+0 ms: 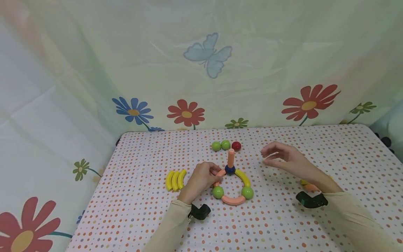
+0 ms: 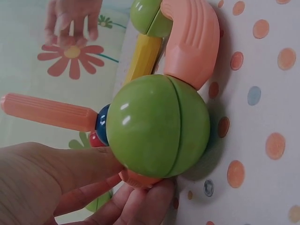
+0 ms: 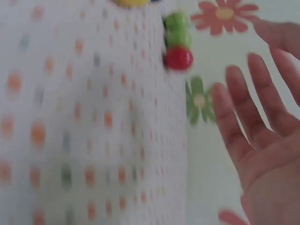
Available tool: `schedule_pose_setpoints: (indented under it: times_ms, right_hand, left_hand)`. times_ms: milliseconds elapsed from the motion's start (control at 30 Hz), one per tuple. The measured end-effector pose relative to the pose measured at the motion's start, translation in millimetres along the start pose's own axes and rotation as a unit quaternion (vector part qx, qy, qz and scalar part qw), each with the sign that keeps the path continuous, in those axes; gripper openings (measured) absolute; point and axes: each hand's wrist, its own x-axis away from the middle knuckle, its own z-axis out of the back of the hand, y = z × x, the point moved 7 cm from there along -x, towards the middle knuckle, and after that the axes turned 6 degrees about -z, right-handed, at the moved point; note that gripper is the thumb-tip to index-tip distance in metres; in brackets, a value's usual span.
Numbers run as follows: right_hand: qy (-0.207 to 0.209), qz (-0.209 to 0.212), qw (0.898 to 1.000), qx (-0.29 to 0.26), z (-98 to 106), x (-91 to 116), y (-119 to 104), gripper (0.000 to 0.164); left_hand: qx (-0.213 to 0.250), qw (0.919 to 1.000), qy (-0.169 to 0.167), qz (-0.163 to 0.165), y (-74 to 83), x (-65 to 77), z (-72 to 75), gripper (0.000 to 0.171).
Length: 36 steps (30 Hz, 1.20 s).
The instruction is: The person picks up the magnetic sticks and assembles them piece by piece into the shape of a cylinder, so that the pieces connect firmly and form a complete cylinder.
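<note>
On the dotted table lies a ring of curved rods and balls, with a yellow curved rod (image 1: 244,177), an orange curved rod (image 1: 233,200) at the near side and two green balls (image 1: 247,192). At its far side sits a dark blue ball (image 1: 230,170), from which a straight orange rod (image 1: 231,158) stands upright. My left hand (image 1: 201,177) pinches the ring's left orange curved rod (image 2: 139,180), mostly hidden by the fingers, beside a green ball (image 2: 157,125). Off to the ring's right, my right hand (image 1: 284,159) hovers above the table, holding nothing, fingers loosely bent.
Left of the ring lie several yellow curved rods (image 1: 175,180). Two loose green balls (image 1: 221,145) and a red ball (image 1: 236,146) stand in a row behind it. Yellow and orange pieces (image 1: 310,187) show partly under the right wrist. A flowered curtain (image 1: 252,70) hangs behind the table.
</note>
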Motion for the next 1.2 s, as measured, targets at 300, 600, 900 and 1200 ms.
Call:
schedule_pose_setpoints:
  times_ms: [300,600,900,1200]
  right_hand:
    - [-0.081,-0.081,0.976,0.184,51.7,51.7,58.9,0.026]
    - [-0.065,-0.108,0.961,0.245,67.6,68.3,81.4,0.034]
    - [-0.056,-0.125,0.955,0.262,56.1,56.8,82.7,0.028]
    - [-0.060,-0.005,0.971,0.233,4.2,34.5,17.7,0.031]
  left_hand:
    - [-0.004,0.9999,0.001,0.015,-3.0,0.4,-0.4,0.026]
    - [0.009,0.9999,-0.001,0.010,-1.8,-0.5,-0.5,0.027]
    - [0.014,0.9998,-0.004,0.011,-0.4,-1.2,-0.8,0.027]
    - [0.014,0.9997,-0.006,0.019,-1.0,-0.2,-0.5,0.028]
